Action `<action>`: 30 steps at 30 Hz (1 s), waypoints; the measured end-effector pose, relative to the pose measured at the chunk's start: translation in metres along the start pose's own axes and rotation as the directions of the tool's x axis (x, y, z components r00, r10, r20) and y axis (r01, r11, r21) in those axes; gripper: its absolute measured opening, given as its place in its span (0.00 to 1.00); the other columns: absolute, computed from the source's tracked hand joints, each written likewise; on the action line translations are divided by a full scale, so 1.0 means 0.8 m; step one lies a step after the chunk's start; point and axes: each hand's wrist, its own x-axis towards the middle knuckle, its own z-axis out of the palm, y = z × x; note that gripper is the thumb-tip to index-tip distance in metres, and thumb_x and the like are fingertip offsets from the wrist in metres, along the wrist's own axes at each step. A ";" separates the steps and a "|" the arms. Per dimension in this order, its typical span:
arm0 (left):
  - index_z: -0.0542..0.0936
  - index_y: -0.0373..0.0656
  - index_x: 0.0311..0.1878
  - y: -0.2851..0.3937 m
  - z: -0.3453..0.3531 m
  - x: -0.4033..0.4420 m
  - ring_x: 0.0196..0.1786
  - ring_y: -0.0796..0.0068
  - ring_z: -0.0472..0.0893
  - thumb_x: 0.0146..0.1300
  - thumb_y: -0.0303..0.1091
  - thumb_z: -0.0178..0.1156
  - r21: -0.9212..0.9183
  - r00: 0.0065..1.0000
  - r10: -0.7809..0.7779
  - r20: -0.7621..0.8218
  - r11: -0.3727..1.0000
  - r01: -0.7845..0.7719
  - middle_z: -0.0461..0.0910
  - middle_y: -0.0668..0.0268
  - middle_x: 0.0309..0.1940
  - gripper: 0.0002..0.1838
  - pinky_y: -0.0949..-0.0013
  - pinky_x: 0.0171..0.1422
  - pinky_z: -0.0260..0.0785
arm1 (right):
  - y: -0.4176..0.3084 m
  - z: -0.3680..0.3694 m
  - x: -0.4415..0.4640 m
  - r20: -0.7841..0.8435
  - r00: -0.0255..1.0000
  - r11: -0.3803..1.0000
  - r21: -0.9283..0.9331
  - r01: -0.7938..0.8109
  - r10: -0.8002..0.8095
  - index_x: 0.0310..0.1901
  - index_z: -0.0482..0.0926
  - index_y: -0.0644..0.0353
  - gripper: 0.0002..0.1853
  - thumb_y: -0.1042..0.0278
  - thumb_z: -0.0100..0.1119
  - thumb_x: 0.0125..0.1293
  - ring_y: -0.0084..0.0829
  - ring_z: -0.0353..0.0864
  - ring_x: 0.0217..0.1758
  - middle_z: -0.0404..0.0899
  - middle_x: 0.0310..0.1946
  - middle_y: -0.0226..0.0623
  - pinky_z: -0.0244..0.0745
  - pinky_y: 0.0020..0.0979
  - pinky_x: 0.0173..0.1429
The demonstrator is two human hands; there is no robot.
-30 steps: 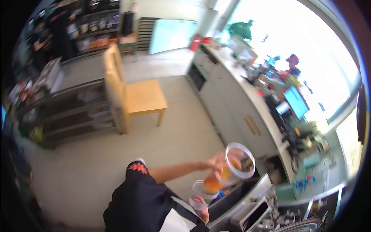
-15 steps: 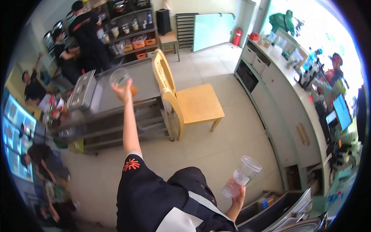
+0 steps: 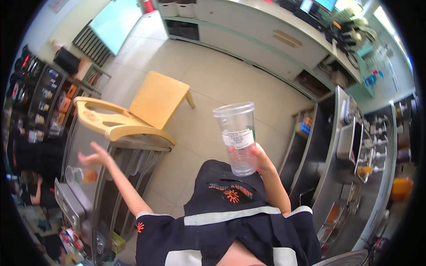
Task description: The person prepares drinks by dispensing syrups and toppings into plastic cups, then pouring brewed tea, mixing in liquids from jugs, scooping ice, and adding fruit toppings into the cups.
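My right hand [image 3: 262, 158] is wrapped round a clear plastic cup [image 3: 239, 155] with a white printed label, in front of my apron. The cup stands nearly upright in my grip, its wide rim at the top; a doubled rim hints at nested cups, but I cannot tell. My left hand [image 3: 96, 157] is stretched out to the left, fingers spread and holding nothing. Just below it in view, a clear cup [image 3: 76, 174] rests on the steel counter [image 3: 84, 142], beside something orange-brown [image 3: 90, 176] that I cannot make out.
A wooden chair [image 3: 159, 99] stands by the counter's end. On the counter sits a steel appliance [image 3: 70, 204]. To the right runs a steel work station [image 3: 326, 146] with pumps and containers. A long cabinet [image 3: 248, 33] lines the far side. People [image 3: 37, 190] are at the left.
My left hand has let go of the clear cup, which now stays on the counter. The view has turned to the right, and the labelled cup in my right hand is raised more centrally.
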 end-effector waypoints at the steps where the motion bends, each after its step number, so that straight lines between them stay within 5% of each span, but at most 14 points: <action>1: 0.60 0.33 0.55 0.057 0.010 -0.023 0.57 0.59 0.62 0.54 0.46 0.55 -0.324 0.965 -0.008 0.262 0.941 0.096 0.62 0.53 0.52 0.32 0.59 0.60 0.54 | -0.004 -0.002 -0.005 0.022 1.000 0.998 0.063 -0.007 0.005 0.54 0.61 0.69 0.41 0.43 0.61 0.46 0.33 0.77 0.39 0.72 0.42 0.46 0.74 0.33 0.44; 3: 0.69 0.36 0.49 0.209 -0.008 -0.067 0.52 0.70 0.68 0.61 0.33 0.48 -0.662 0.702 0.155 0.695 0.518 0.541 0.70 0.62 0.47 0.15 0.70 0.58 0.57 | -0.020 -0.007 -0.019 0.050 0.999 0.993 0.115 0.001 -0.007 0.54 0.60 0.68 0.41 0.44 0.61 0.47 0.33 0.76 0.40 0.72 0.43 0.45 0.74 0.32 0.44; 4: 0.71 0.36 0.46 0.275 -0.024 -0.085 0.51 0.70 0.70 0.62 0.34 0.47 -0.726 0.630 0.369 0.683 0.440 0.528 0.72 0.60 0.45 0.14 0.68 0.58 0.59 | -0.026 -0.010 -0.028 0.101 0.995 0.986 0.168 -0.005 -0.012 0.55 0.59 0.67 0.41 0.45 0.61 0.47 0.33 0.76 0.40 0.71 0.44 0.45 0.73 0.31 0.45; 6: 0.73 0.38 0.41 0.413 -0.083 -0.100 0.47 0.67 0.73 0.60 0.36 0.51 -0.828 0.527 0.707 0.471 0.150 0.540 0.75 0.60 0.42 0.12 0.66 0.53 0.64 | -0.040 -0.025 -0.051 0.091 0.995 0.981 0.194 0.011 -0.030 0.55 0.58 0.67 0.42 0.44 0.61 0.47 0.34 0.76 0.41 0.71 0.43 0.47 0.74 0.32 0.44; 7: 0.74 0.38 0.41 0.465 -0.103 -0.113 0.43 0.66 0.76 0.58 0.35 0.54 -0.811 0.510 0.801 0.312 -0.055 0.583 0.77 0.61 0.37 0.11 0.67 0.50 0.66 | -0.049 -0.031 -0.065 0.095 0.995 0.968 0.251 0.016 -0.041 0.56 0.57 0.68 0.42 0.45 0.62 0.47 0.34 0.76 0.41 0.71 0.43 0.47 0.74 0.31 0.44; 9: 0.76 0.38 0.40 0.551 -0.148 -0.132 0.35 0.70 0.77 0.55 0.32 0.57 -0.670 0.415 0.897 0.151 -0.216 0.710 0.79 0.62 0.32 0.11 0.70 0.43 0.68 | -0.072 -0.048 -0.102 0.064 0.994 0.949 0.308 0.060 -0.083 0.56 0.57 0.68 0.42 0.45 0.62 0.46 0.34 0.76 0.41 0.71 0.43 0.48 0.74 0.31 0.44; 12: 0.77 0.38 0.39 0.648 -0.195 -0.165 0.29 0.75 0.77 0.52 0.31 0.60 -0.573 0.400 0.913 0.081 -0.285 0.768 0.79 0.63 0.26 0.11 0.74 0.35 0.68 | -0.116 -0.077 -0.168 -0.013 0.976 0.912 0.353 0.207 -0.216 0.55 0.57 0.69 0.44 0.46 0.64 0.45 0.34 0.76 0.41 0.71 0.42 0.49 0.74 0.31 0.43; 16: 0.78 0.37 0.39 0.747 -0.262 -0.217 0.25 0.77 0.75 0.53 0.31 0.59 -0.323 0.394 0.918 -0.042 -0.386 0.864 0.78 0.63 0.24 0.11 0.76 0.30 0.66 | -0.155 -0.123 -0.257 -0.201 0.896 0.891 0.152 0.427 -0.395 0.55 0.57 0.71 0.46 0.45 0.66 0.42 0.33 0.76 0.41 0.71 0.43 0.48 0.74 0.30 0.43; 21: 0.78 0.35 0.34 0.839 -0.327 -0.262 0.23 0.78 0.75 0.57 0.34 0.55 -0.126 0.217 0.957 -0.191 -0.243 0.962 0.77 0.63 0.21 0.11 0.77 0.28 0.66 | -0.188 -0.178 -0.345 -0.293 0.834 0.868 0.022 0.495 -0.468 0.55 0.57 0.72 0.48 0.43 0.66 0.41 0.32 0.76 0.41 0.71 0.43 0.48 0.75 0.29 0.43; 30: 0.77 0.35 0.27 0.962 -0.394 -0.338 0.22 0.78 0.74 0.59 0.32 0.53 -0.190 0.157 0.978 -0.135 -0.181 0.965 0.75 0.64 0.19 0.10 0.77 0.27 0.64 | -0.229 -0.263 -0.418 -0.417 0.742 0.819 -0.012 0.574 -0.526 0.56 0.56 0.67 0.45 0.48 0.67 0.43 0.31 0.74 0.42 0.68 0.46 0.46 0.75 0.32 0.43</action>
